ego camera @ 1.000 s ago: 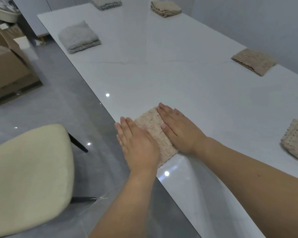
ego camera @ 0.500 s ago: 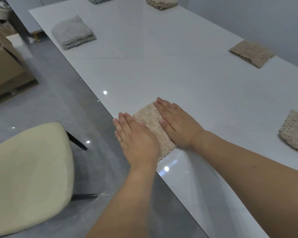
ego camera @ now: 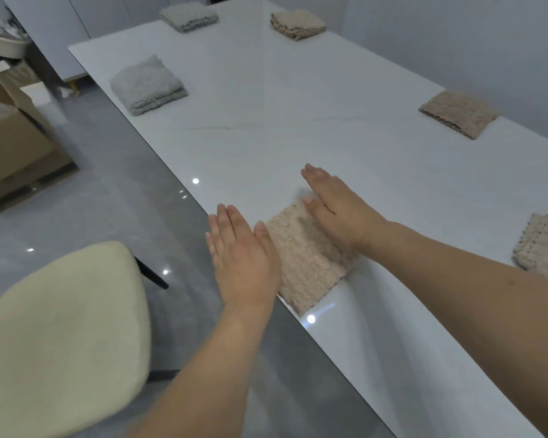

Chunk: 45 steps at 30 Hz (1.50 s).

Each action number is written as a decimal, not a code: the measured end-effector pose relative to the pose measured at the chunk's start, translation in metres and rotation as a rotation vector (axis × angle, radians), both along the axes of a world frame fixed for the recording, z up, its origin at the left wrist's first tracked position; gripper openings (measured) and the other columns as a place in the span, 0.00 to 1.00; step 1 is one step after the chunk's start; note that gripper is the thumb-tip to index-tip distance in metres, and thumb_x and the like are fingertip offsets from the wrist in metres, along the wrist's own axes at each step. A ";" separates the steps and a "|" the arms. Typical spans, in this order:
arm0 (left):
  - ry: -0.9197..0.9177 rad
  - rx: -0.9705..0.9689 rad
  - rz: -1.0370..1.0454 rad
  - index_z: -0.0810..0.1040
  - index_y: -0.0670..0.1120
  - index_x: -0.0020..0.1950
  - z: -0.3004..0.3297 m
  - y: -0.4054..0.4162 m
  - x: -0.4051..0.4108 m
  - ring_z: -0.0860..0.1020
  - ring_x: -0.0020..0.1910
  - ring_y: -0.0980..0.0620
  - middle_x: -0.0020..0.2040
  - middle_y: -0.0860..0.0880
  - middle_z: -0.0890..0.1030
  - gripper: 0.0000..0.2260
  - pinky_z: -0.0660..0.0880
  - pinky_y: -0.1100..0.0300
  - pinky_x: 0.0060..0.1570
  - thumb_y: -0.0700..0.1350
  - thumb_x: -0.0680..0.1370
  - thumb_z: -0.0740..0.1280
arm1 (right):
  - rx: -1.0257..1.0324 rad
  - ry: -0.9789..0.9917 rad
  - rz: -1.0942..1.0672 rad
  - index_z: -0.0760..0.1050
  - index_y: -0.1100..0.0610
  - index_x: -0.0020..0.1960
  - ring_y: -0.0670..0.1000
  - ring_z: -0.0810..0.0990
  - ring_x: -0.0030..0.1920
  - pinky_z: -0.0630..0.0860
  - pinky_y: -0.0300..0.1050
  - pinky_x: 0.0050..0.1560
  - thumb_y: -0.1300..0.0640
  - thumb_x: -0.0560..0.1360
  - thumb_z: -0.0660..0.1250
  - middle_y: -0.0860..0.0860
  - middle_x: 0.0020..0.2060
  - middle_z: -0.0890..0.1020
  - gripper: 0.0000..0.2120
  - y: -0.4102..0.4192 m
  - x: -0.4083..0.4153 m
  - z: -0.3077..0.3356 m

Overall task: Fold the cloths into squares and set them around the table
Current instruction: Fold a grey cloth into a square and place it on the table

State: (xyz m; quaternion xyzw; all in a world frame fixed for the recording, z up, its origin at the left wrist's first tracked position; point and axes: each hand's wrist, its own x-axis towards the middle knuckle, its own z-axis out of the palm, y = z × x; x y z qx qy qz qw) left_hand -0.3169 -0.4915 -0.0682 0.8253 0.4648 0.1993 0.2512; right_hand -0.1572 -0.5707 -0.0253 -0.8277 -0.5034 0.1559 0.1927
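Both forearms reach in from the bottom of the frame toward the lower centre, palms down. The left hand is flat with straight fingers held together, lying along the left edge of the folded beige cloth and partly over the table's edge; whether it touches the cloth cannot be told. The right hand is also flat, fingers straight (slightly blurred), its heel on the cloth's upper right part while its fingertips extend past the far corner over the white table. Neither hand grips anything. The cloth lies as a square at the table's near edge, between the two hands. Five other folded cloths sit apart around the table.
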 end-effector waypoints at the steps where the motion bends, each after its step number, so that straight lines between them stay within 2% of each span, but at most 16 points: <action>1: 0.004 0.037 -0.025 0.52 0.37 0.79 0.003 0.013 -0.003 0.47 0.80 0.45 0.81 0.42 0.52 0.26 0.44 0.49 0.78 0.49 0.85 0.49 | -0.010 -0.025 0.003 0.48 0.54 0.79 0.44 0.45 0.78 0.39 0.39 0.75 0.51 0.84 0.48 0.48 0.79 0.49 0.26 0.008 -0.001 0.005; 8: 0.039 0.162 -0.156 0.55 0.36 0.78 0.026 0.113 0.001 0.50 0.79 0.41 0.80 0.39 0.55 0.25 0.46 0.47 0.78 0.47 0.84 0.53 | -0.060 -0.075 0.002 0.47 0.57 0.79 0.47 0.45 0.78 0.38 0.38 0.73 0.51 0.84 0.49 0.51 0.79 0.48 0.27 0.071 -0.022 0.019; 15: 0.049 0.238 -0.214 0.57 0.34 0.77 0.045 0.189 0.033 0.53 0.79 0.40 0.79 0.37 0.58 0.25 0.48 0.46 0.77 0.46 0.84 0.55 | -0.082 -0.023 -0.084 0.45 0.55 0.79 0.44 0.43 0.77 0.37 0.36 0.73 0.51 0.84 0.48 0.48 0.79 0.47 0.27 0.121 0.001 0.033; 22: 0.028 0.178 -0.165 0.54 0.36 0.78 0.050 0.251 0.080 0.49 0.80 0.42 0.80 0.39 0.54 0.26 0.46 0.47 0.78 0.47 0.84 0.53 | -0.034 0.047 -0.099 0.46 0.55 0.79 0.42 0.43 0.77 0.37 0.35 0.72 0.51 0.84 0.47 0.48 0.79 0.48 0.26 0.187 0.036 0.035; 30: 0.051 0.179 -0.165 0.55 0.36 0.78 0.051 0.336 0.095 0.49 0.80 0.42 0.80 0.39 0.55 0.26 0.47 0.47 0.78 0.47 0.84 0.54 | -0.014 0.153 -0.138 0.45 0.54 0.79 0.40 0.43 0.77 0.37 0.34 0.72 0.51 0.84 0.47 0.46 0.79 0.47 0.26 0.265 0.054 0.038; 40: 0.080 0.189 -0.304 0.51 0.37 0.79 0.073 0.370 0.186 0.46 0.80 0.44 0.80 0.41 0.52 0.26 0.44 0.49 0.78 0.49 0.85 0.51 | 0.032 0.155 -0.261 0.47 0.57 0.79 0.44 0.45 0.78 0.38 0.35 0.72 0.52 0.84 0.48 0.49 0.79 0.49 0.26 0.298 0.115 0.050; 45: 0.123 0.206 -0.450 0.52 0.37 0.79 0.075 0.386 0.222 0.47 0.80 0.43 0.80 0.40 0.52 0.26 0.44 0.49 0.78 0.49 0.85 0.51 | 0.018 0.202 -0.370 0.46 0.56 0.79 0.45 0.45 0.78 0.39 0.37 0.74 0.52 0.84 0.47 0.49 0.79 0.48 0.26 0.303 0.134 0.050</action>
